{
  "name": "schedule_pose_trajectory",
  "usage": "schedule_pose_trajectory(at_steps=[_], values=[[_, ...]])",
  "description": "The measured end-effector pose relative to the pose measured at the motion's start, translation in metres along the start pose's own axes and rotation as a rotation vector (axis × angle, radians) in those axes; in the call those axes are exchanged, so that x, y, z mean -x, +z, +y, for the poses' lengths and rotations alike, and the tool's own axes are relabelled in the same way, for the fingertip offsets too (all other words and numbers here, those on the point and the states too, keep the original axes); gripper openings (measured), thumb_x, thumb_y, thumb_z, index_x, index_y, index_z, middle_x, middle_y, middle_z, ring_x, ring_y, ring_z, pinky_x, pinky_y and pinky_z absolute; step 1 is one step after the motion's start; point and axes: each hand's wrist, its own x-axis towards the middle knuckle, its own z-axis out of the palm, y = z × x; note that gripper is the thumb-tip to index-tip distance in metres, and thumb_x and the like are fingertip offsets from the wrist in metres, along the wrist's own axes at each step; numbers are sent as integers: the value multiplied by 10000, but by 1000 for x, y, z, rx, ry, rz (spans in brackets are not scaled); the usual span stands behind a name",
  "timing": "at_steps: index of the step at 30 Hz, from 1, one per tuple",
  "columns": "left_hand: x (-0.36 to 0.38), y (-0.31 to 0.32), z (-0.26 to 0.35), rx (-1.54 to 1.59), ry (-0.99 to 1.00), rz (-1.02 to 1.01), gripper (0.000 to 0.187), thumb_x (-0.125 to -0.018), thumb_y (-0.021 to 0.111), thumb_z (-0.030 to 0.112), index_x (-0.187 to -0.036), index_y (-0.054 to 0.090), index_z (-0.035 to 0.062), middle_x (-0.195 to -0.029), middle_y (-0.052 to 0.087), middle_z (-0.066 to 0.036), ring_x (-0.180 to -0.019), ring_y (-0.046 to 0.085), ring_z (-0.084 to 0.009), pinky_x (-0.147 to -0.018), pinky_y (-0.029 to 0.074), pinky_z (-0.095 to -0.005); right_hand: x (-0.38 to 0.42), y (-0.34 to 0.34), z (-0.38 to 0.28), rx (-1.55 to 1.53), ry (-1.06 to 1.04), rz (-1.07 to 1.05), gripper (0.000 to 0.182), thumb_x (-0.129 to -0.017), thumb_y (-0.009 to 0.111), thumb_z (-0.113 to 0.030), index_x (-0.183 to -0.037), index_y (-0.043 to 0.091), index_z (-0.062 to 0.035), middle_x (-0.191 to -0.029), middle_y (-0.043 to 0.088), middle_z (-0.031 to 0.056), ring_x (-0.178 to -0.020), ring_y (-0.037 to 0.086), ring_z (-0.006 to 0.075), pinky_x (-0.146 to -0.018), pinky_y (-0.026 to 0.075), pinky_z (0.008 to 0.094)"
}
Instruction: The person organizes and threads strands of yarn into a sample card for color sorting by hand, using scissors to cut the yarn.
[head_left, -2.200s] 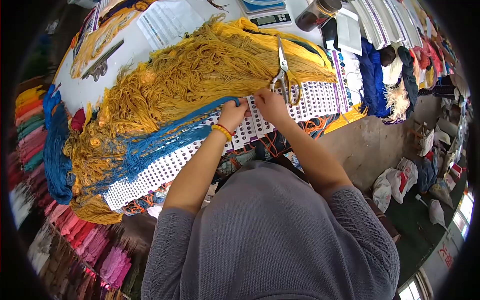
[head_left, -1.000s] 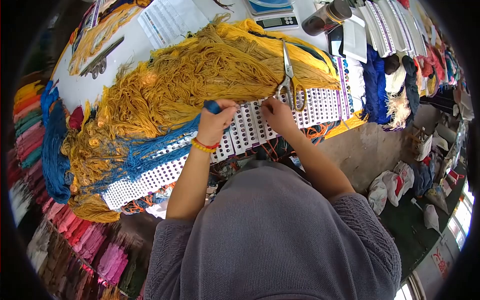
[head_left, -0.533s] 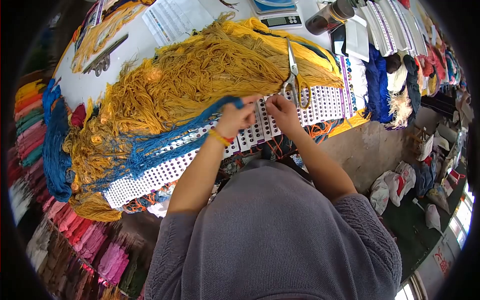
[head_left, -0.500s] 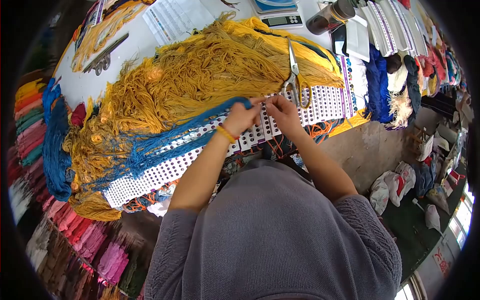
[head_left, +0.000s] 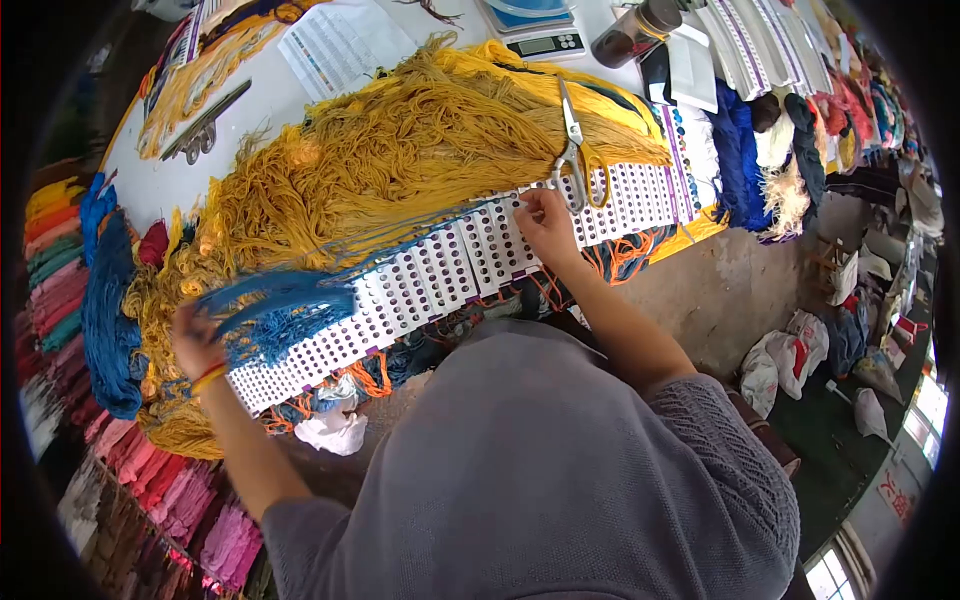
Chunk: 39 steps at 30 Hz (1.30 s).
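My left hand (head_left: 198,345), blurred by motion, is at the left end of the table beside a bundle of blue thread (head_left: 275,300); its fingers are smeared. My right hand (head_left: 547,225) is pinched at the upper edge of the white dotted cards (head_left: 440,265), where a few thin blue strands end. These strands run left along the mustard yarn heap (head_left: 400,150). Scissors (head_left: 575,150) with one yellow handle lie just beyond my right hand, on the yarn and cards.
Behind the yarn are a printed sheet (head_left: 345,45), a digital scale (head_left: 545,45) and a dark jar (head_left: 635,35). A metal clip (head_left: 205,125) lies at the back left. Dark blue skeins (head_left: 735,150) hang at right, and another blue skein (head_left: 108,310) hangs at left.
My left hand has swept from beside my right hand to the far left, and the blue bundle has shifted left. Only thin strands now run towards my right hand.
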Motion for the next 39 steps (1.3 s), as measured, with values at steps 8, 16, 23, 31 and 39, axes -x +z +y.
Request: schedule_pose_trajectory(at_steps=[8,16,23,31,39], values=[[-37,-141,136,-402,206,360,347,-854,465,318,-1087,560,80,-910,555,-32,-493,340,-58,-416,262,-183,-38,-68,1,606,188,203,404,-658,681,-291,-867,531,20,-806,565,169,-740,556,305,-660,448,362],[151,138,-1,-526,-19,-480,271,-871,485,307,-777,565,65,-588,471,34,-472,389,-45,-421,274,-174,-47,-85,-3,686,439,-105,410,-669,597,-312,-984,554,-53,-895,606,172,-847,582,322,-728,467,400],[177,164,-75,-110,-286,-399,245,-873,491,263,-897,531,23,-523,389,25,-442,364,-71,-392,270,-210,-14,-179,37,367,180,-125,333,-710,636,-334,-874,577,-50,-814,599,105,-756,576,264,-678,441,349],[220,221,-74,-649,104,-334,318,-886,445,311,-842,573,23,-481,390,31,-402,341,-42,-366,246,-198,-21,-320,126,645,438,180,343,-704,622,-314,-911,566,-46,-861,589,150,-815,575,309,-710,446,387],[295,323,-85,-785,112,-805,257,-894,433,229,-884,587,24,-587,498,8,-525,462,-60,-474,367,-200,-66,-343,187,892,368,236,366,-710,627,-322,-923,568,-31,-858,595,159,-843,573,330,-719,445,416]])
